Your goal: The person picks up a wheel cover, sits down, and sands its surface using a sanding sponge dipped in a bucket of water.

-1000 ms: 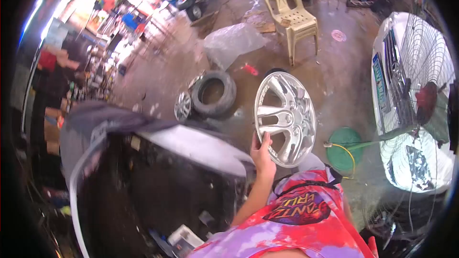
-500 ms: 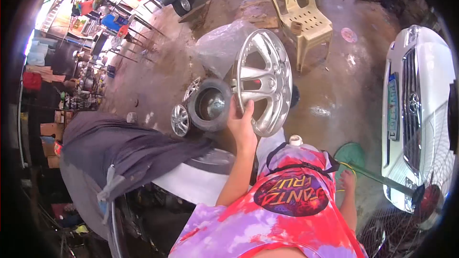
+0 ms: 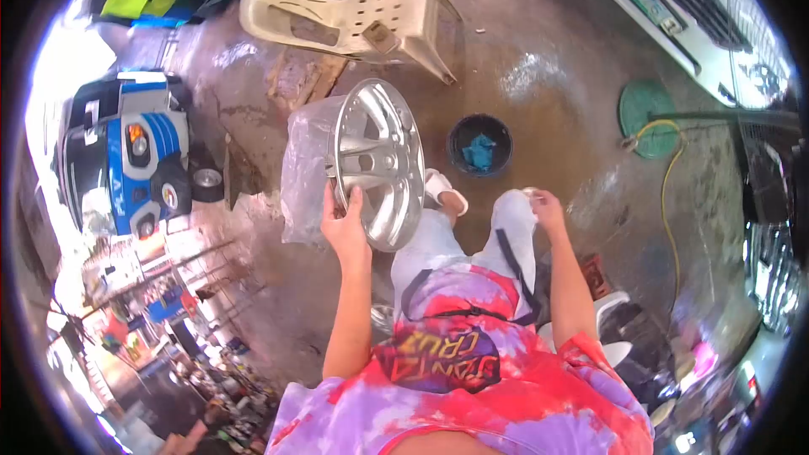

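My left hand grips the rim edge of a silver wheel cover, thumb on one side and fingers on the other. The cover is held upright and tilted in front of me, left of my knees. My right hand is at my right knee, its fingers drawn together around something small and pale that I cannot make out. On the wet floor beyond my feet is a dark bucket with a blue cloth in it.
A beige plastic chair stands ahead on the left, near clear plastic sheeting. A white car is at the upper right, by a green round base with a yellow hose. A blue vehicle stands left.
The view has swung round, bringing the bucket and right hand into plain sight. The wheel cover has shifted left in view, still in my left hand. The loose tire has left view.
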The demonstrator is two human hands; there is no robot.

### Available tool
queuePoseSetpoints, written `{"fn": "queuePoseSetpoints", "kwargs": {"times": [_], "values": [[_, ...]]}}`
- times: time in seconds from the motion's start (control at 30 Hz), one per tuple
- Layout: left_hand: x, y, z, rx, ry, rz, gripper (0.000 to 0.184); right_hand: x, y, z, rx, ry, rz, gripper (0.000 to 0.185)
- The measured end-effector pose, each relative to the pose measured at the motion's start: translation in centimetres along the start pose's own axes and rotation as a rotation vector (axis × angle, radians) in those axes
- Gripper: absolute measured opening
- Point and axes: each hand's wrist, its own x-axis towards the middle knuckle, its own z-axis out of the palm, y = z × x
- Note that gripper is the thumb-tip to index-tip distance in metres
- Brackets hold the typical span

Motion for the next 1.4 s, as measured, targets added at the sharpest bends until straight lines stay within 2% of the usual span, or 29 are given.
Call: {"fn": "queuePoseSetpoints", "kwargs": {"times": [0.13, 0.23, 0.3, 0.33, 0.4, 0.47, 0.57, 0.63, 0.7, 0.73, 0.8, 0.83, 0.87, 0.93, 1.0, 1.07, 1.17, 1.2, 1.23, 1.27, 1.3, 1.33, 1.37, 1.4], "values": [[4.2, -1.7, -0.6, 0.123, -0.121, 0.035, 0.062, -6.3, 1.4, 9.4, -0.470, -0.027, 0.064, 0.040], [6.4, -3.2, 1.6, 0.187, -0.204, 0.063, 0.062, -11.0, 2.8, 14.1, -0.576, -0.210, 0.175, 0.030], [7.3, -4.8, 3.5, 0.244, -0.291, 0.058, 0.061, -14.9, 4.5, 16.5, -0.534, -0.372, 0.148, 0.041], [8.7, -6.6, 5.5, 0.218, -0.337, 0.065, 0.060, -16.8, 3.1, 16.3, -0.504, -0.346, 0.109, 0.039], [10.3, -10.9, 7.6, 0.181, -0.395, 0.038, 0.056, -19.9, -0.7, 15.6, -0.487, -0.050, 0.133, 0.028], [11.3, -15.1, 10.1, 0.130, -0.490, -0.018, 0.052, -21.2, -0.2, 17.0, -0.531, 0.235, 0.089, 0.015], [11.7, -18.2, 14.6, 0.049, -0.630, -0.106, 0.040, -22.6, 1.7, 19.9, -0.234, -0.055, 0.289, 0.016], [11.9, -19.2, 15.7, 0.079, -0.660, -0.180, 0.032, -23.6, -1.5, 19.6, 0.097, -0.643, 0.267, 0.016], [12.6, -19.8, 16.4, 0.055, -0.700, -0.238, 0.029, -21.6, -5.1, 20.5, 0.132, -0.815, 0.235, 0.013], [13.1, -20.3, 16.7, 0.038, -0.726, -0.227, 0.029, -20.1, -3.9, 23.4, 0.001, -0.850, 0.009, 0.019], [13.8, -21.3, 16.7, 0.016, -0.783, -0.225, 0.030, -15.2, -4.4, 30.1, 0.293, -0.618, 0.040, 0.034], [14.1, -21.5, 16.6, 0.024, -0.751, -0.230, 0.032, -13.1, -5.3, 34.6, 0.534, -0.408, 0.100, 0.043], [14.6, -21.6, 16.9, 0.011, -0.724, -0.221, 0.035, -11.8, -6.2, 38.5, 0.484, -0.459, 0.143, 0.045], [16.1, -21.1, 17.2, 0.007, -0.688, -0.215, 0.036, -10.1, -8.7, 43.0, 0.189, -0.508, 0.054, 0.037], [18.6, -21.0, 17.5, -0.035, -0.682, -0.146, 0.036, -8.5, -10.3, 40.4, 0.205, -0.730, -0.099, 0.030], [21.4, -21.7, 17.5, -0.103, -0.719, -0.103, 0.039, -8.9, -11.1, 38.4, 0.265, -1.107, -0.396, 0.024], [25.8, -23.8, 18.4, -0.240, -0.812, -0.022, 0.045, -3.9, -9.1, 36.4, 0.287, -1.050, -0.500, 0.023], [27.1, -24.8, 19.0, -0.267, -0.814, 0.016, 0.046, -0.2, -6.7, 36.1, 0.363, -1.158, -0.554, 0.024], [28.1, -25.8, 19.4, -0.285, -0.809, 0.056, 0.047, 4.8, -5.7, 34.6, 0.267, -1.155, -0.606, 0.020], [28.4, -27.1, 20.0, -0.224, -0.700, 0.154, 0.051, 8.7, -3.9, 33.4, 0.241, -0.888, -0.509, 0.018], [29.1, -28.4, 20.2, -0.247, -0.730, 0.196, 0.052, 12.6, -3.4, 30.9, 0.128, -0.555, -0.319, 0.014], [29.8, -29.8, 20.4, -0.276, -0.762, 0.236, 0.054, 16.7, -1.6, 30.2, 0.098, -0.068, -0.439, 0.016], [30.2, -31.1, 20.4, -0.304, -0.793, 0.269, 0.056, 20.8, 1.6, 30.1, -0.025, 0.132, -0.481, 0.023], [29.9, -32.6, 20.7, -0.314, -0.746, 0.376, 0.056, 24.6, 4.3, 29.9, -0.175, 0.133, -0.363, 0.035]]}}
